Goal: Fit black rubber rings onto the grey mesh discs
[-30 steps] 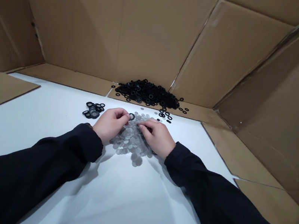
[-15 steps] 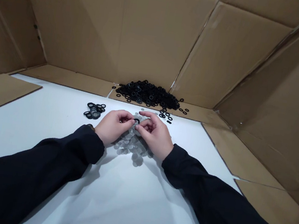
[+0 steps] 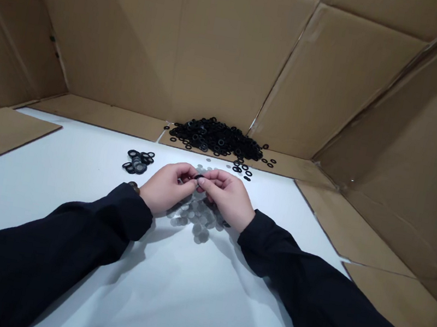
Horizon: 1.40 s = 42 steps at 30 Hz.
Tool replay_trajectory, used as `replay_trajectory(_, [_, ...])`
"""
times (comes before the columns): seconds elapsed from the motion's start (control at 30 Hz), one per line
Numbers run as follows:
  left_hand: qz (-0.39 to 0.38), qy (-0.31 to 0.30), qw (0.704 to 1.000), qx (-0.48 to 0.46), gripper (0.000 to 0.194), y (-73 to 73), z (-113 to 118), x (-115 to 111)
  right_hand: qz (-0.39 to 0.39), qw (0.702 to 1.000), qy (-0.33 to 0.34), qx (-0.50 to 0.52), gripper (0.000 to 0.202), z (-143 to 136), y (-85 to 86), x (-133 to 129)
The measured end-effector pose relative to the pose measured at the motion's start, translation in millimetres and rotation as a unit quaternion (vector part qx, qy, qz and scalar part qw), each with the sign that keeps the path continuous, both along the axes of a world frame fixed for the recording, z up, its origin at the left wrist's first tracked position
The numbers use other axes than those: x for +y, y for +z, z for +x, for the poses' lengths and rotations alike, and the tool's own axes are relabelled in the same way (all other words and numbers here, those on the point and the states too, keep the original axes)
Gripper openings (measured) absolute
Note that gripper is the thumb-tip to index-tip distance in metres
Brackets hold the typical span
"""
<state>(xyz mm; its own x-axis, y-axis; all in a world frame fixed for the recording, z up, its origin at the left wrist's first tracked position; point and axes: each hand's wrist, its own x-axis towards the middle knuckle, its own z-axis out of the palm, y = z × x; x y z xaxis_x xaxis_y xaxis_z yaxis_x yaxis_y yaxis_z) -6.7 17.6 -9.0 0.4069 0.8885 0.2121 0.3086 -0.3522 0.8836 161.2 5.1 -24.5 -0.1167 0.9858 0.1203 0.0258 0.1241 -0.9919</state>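
Pinching a black ring from both sides

Gripping the ring's near side, my left hand is narrowed to a pinch, thumb against bent fingers. My right hand meets it from the other side, thumb and forefinger drawn in at the ring's edge, its remaining fingers curled loosely beneath. Neither hand is wide. The ring sits between the two sets of fingertips, which cover so much of it that I cannot tell whether anything lies inside it. I judge that holding it from opposite sides steadies so small and thin a piece, and lets both thumbs press on it.

Directly below my hands, and spilling toward me on the white counter, is a heap of translucent discs; lying there, they are probably meant to be in easy reach of either hand. Beyond my fingertips, against the cardboard wall, rises a big pile of black rings, perhaps set back to leave working room. A few loose rings lie just past my right hand. Left of my left hand rests a small cluster of rings, some with greyish centres, apparently set apart from the others.
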Motion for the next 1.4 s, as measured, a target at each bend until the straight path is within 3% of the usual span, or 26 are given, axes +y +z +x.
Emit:
replay_trajectory(0.13, [-0.029, -0.015, 0.998, -0.045, 0.016, -2.5, 0.6, 1.2, -0.015, 1.0, 0.001, -0.004, 0.029, -2.6, 4.9, -2.9])
replay_trajectory(0.4, [-0.077, 0.025, 0.992, -0.101, 0.015, -4.3, 2.9, 3.1, -0.007, 1.0, 0.015, -0.021, 0.029, -6.2, 4.6, -5.8])
replay_trajectory(0.73, [-0.146, -0.034, 0.973, -0.175, 0.021, -2.2, 4.7, 1.8, 0.016, 0.999, 0.041, -0.022, 0.026, -4.1, 0.6, -6.8])
replay_trajectory(1.07, [-0.164, -0.044, 0.97, -0.172, 0.026, -0.5, 1.4, 3.3, 0.005, 0.999, 0.042, -0.024, 0.028, -3.9, 3.8, -6.9])
replay_trajectory(1.4, [-0.081, -0.019, 0.995, -0.048, 0.018, -3.3, 2.5, -0.7, 0.125, 0.99, -0.025, -0.061, 0.024, -1.4, 1.7, -2.5])
